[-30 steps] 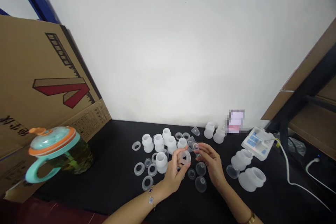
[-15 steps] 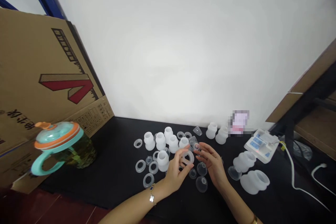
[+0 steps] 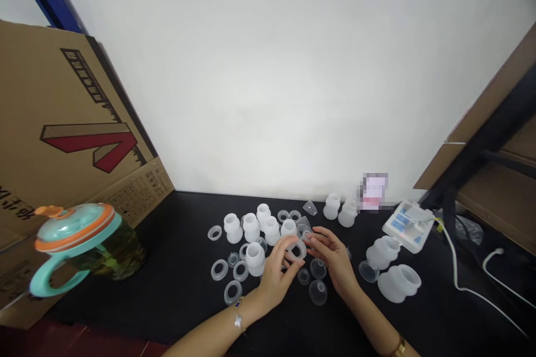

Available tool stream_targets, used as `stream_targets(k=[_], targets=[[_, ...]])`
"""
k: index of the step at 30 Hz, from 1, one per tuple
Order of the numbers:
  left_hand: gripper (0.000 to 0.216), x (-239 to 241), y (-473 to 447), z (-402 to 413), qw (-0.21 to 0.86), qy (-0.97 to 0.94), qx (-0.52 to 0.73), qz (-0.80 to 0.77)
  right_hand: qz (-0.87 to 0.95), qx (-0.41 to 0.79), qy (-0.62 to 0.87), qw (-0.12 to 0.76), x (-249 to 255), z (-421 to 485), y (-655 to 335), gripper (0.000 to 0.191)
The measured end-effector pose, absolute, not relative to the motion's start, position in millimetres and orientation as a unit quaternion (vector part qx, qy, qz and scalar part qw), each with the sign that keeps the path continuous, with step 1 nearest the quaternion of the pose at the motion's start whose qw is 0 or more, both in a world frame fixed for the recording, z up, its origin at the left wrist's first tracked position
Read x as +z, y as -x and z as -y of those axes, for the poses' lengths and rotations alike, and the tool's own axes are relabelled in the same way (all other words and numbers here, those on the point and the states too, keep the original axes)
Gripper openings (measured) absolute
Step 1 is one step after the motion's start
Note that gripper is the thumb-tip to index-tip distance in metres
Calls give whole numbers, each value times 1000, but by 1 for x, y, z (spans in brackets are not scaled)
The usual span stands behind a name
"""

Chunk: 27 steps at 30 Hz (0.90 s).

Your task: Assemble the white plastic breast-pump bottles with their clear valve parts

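Note:
My left hand (image 3: 277, 275) pinches a translucent white ring (image 3: 296, 250) just above the black table (image 3: 176, 279). My right hand (image 3: 335, 263) meets it from the right, fingers curled, with a small clear cap (image 3: 309, 235) at its fingertips. Several white silicone collars (image 3: 251, 227) stand beyond the hands, and flat rings (image 3: 219, 269) lie to the left. Clear domes (image 3: 317, 292) rest under and between my wrists.
A mug with a teal and orange lid (image 3: 79, 245) stands at the left before a leaning cardboard box (image 3: 62, 128). Two larger white collars (image 3: 398, 283) lie at the right, near a white device (image 3: 409, 225) with a cable (image 3: 464, 279). A dark frame (image 3: 481, 150) rises at the right.
My two hands have drawn closer together around the ring. The view has shifted slightly; nothing else on the table has moved.

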State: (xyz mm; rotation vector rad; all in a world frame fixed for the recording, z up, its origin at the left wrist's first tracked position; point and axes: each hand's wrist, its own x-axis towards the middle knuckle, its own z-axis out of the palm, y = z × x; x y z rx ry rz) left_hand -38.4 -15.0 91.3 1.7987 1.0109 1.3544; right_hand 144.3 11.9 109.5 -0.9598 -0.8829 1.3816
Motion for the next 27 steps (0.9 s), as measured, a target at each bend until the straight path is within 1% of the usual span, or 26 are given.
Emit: stream_targets(k=[9,13,18,27], targets=[[42,87,38,14,395,-656,504,-399,386,584,417,579,109,-12,-146,50],[43,85,38,13,416,-642,505,-399,394,582,424,571,109,-12,-146,45],[44,85,38,13,416,-643,505,-398,393,586,433,561,109,-12,-144,39],[40,94,35,13,397,-651,504,-405,393,617,415,541,113,-9,-141,37]])
